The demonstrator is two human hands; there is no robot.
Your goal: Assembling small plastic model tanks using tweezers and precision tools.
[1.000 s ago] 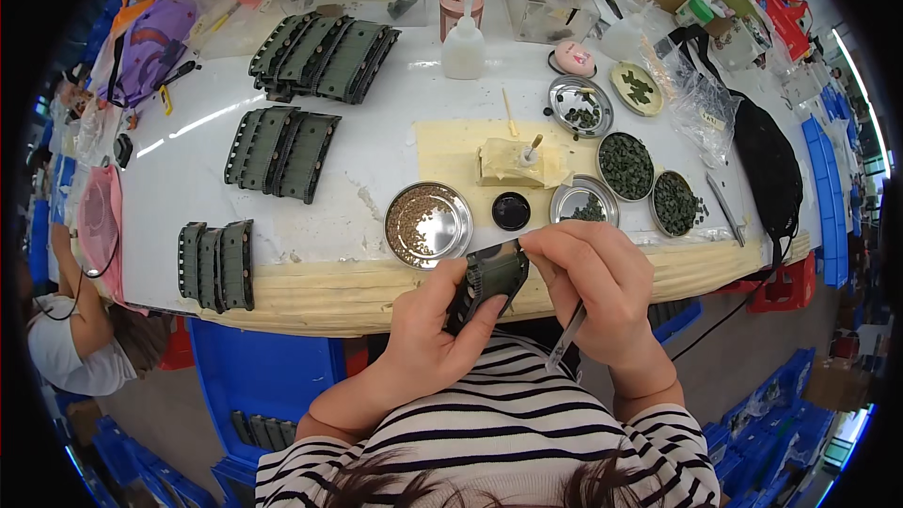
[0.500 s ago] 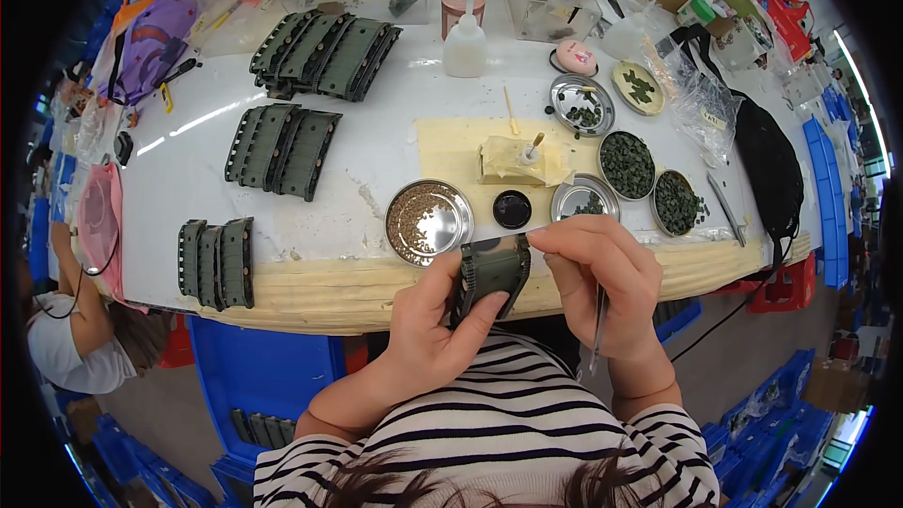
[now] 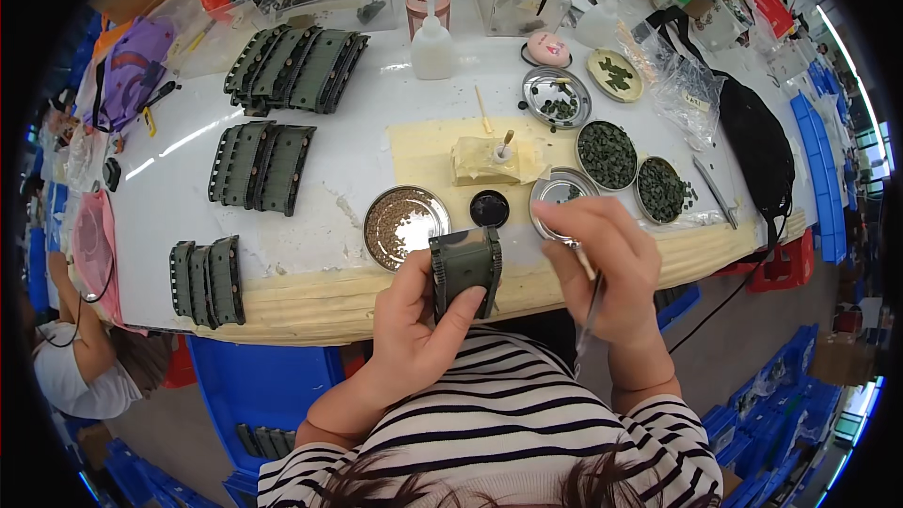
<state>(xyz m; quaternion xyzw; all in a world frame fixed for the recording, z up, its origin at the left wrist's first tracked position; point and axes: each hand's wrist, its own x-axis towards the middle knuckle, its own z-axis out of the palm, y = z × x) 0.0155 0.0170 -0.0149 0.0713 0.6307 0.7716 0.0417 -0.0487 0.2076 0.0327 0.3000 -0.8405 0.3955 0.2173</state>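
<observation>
My left hand [image 3: 414,325] grips a dark green curved plastic part [image 3: 470,268] with toothed edges, thumb across its lower front. The part is tilted up over the table's front edge. To its right, my right hand [image 3: 616,268] is raised beside a shallow metal dish [image 3: 564,190] with a few dark green bits, overlapping the dish's near edge in view. A thin silvery rod-like tool [image 3: 591,315] is tucked in this hand and points down; its exact kind is unclear. Thumb and forefinger are bent toward each other, and anything small between them cannot be made out.
Similar green parts [image 3: 273,165] lie in groups on the left. Around the middle stand a tin of brown granules [image 3: 369,243], a small black pot [image 3: 489,210], a taped block [image 3: 480,162] and a white squeeze bottle [image 3: 433,52]. Tins of green pieces [image 3: 607,152] sit right.
My right hand has drawn away from the green part, toward the metal dish on the right. The left hand still holds the part. The whole view has shifted slightly.
</observation>
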